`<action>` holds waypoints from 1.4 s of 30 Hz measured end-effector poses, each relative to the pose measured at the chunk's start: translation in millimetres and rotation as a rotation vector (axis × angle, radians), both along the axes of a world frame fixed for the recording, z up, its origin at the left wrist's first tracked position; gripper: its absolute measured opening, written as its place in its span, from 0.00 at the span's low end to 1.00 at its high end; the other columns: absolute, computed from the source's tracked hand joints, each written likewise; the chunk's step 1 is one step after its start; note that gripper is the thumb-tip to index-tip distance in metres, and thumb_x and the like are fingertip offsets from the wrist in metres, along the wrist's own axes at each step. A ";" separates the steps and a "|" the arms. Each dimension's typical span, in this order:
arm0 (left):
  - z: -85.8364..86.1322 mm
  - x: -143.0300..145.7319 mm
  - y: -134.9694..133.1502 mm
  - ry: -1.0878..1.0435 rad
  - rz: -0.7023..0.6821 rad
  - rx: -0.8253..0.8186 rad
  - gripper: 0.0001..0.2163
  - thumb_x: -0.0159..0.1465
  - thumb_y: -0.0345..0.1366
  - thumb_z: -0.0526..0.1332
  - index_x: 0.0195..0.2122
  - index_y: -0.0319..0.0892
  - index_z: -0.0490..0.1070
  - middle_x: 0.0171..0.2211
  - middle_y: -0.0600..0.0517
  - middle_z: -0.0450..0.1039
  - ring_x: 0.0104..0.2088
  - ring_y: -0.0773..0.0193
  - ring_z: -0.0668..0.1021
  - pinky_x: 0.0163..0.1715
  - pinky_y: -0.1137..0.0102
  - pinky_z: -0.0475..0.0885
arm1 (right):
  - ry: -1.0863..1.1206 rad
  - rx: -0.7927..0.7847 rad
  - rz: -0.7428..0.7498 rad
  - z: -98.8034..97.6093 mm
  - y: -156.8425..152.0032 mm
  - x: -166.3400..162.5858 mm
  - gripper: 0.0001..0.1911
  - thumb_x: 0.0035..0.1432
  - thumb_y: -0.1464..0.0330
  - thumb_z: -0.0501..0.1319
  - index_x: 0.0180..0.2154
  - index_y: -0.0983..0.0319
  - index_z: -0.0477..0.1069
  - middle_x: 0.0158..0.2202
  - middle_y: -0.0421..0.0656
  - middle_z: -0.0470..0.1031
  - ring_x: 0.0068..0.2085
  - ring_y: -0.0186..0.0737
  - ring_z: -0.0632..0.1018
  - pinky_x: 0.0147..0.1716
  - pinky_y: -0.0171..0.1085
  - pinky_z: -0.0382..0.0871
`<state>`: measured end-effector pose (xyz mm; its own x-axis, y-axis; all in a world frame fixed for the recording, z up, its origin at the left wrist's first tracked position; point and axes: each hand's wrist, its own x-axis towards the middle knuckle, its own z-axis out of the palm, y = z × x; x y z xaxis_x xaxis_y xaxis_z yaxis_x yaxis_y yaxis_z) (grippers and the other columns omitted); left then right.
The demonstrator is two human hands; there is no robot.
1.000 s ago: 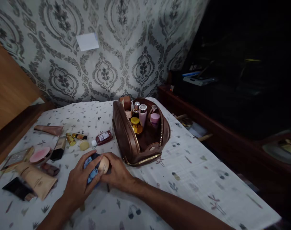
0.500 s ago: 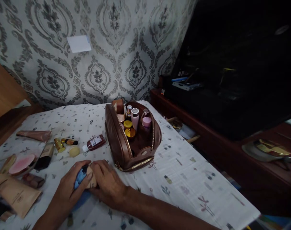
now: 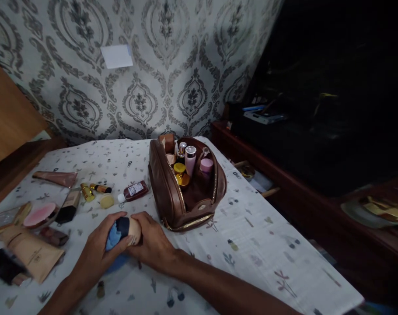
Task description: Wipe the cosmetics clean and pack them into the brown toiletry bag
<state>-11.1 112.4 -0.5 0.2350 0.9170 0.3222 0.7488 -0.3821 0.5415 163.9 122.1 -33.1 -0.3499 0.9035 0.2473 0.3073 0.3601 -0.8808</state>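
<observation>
Both of my hands are wrapped round one small item low on the table: a beige rounded container (image 3: 134,230) partly covered by a blue cloth (image 3: 115,234). My left hand (image 3: 96,251) grips the cloth side. My right hand (image 3: 153,245) grips the beige end. Just behind them stands an open brown leather toiletry bag (image 3: 172,199) with several small bottles and jars upright inside, among them a pink-capped jar (image 3: 206,165) and a yellow-lidded jar (image 3: 179,168).
Cosmetics lie scattered at the left: a dark red bottle (image 3: 135,190), gold-capped tubes (image 3: 87,192), a pink compact (image 3: 39,214), a beige tube (image 3: 31,251). The patterned tablecloth (image 3: 251,236) ends at the right, beside a dark wooden shelf (image 3: 284,175).
My hands have stayed closed on the cloth-wrapped container, shifting it slightly. The head camera swung left and back, so the whole scene moved in the picture.
</observation>
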 end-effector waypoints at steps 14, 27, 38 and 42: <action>-21.1 -12.3 4.0 0.012 -0.044 0.138 0.18 0.61 0.46 0.60 0.52 0.47 0.66 0.47 0.49 0.75 0.44 0.54 0.80 0.43 0.65 0.76 | -0.019 0.062 0.091 5.7 4.7 5.8 0.36 0.47 0.66 0.71 0.56 0.61 0.61 0.53 0.49 0.69 0.55 0.49 0.70 0.56 0.46 0.65; -16.3 -9.2 4.5 -0.032 0.015 0.079 0.17 0.63 0.45 0.57 0.50 0.45 0.68 0.47 0.48 0.75 0.46 0.53 0.78 0.47 0.62 0.74 | 0.000 0.059 0.103 7.5 5.2 7.2 0.36 0.49 0.65 0.70 0.58 0.62 0.60 0.53 0.50 0.70 0.55 0.51 0.70 0.56 0.48 0.65; -5.0 2.9 6.7 -0.136 0.009 -0.024 0.20 0.60 0.48 0.58 0.49 0.41 0.70 0.47 0.44 0.76 0.48 0.51 0.77 0.50 0.60 0.72 | 0.036 0.053 0.067 4.9 5.2 3.7 0.34 0.51 0.70 0.67 0.58 0.61 0.59 0.53 0.50 0.69 0.55 0.49 0.70 0.55 0.49 0.65; -6.3 2.3 6.0 -0.172 -0.005 -0.044 0.20 0.61 0.48 0.58 0.50 0.40 0.70 0.48 0.43 0.75 0.49 0.52 0.77 0.51 0.59 0.71 | 0.071 0.059 0.061 4.4 5.1 2.5 0.34 0.50 0.72 0.67 0.58 0.62 0.60 0.52 0.50 0.70 0.54 0.48 0.71 0.55 0.48 0.65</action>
<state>-8.7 118.4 -6.8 0.1848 0.9301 0.3175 0.6413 -0.3589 0.6781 166.4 127.3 -28.7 -0.3833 0.8641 0.3261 0.2205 0.4285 -0.8762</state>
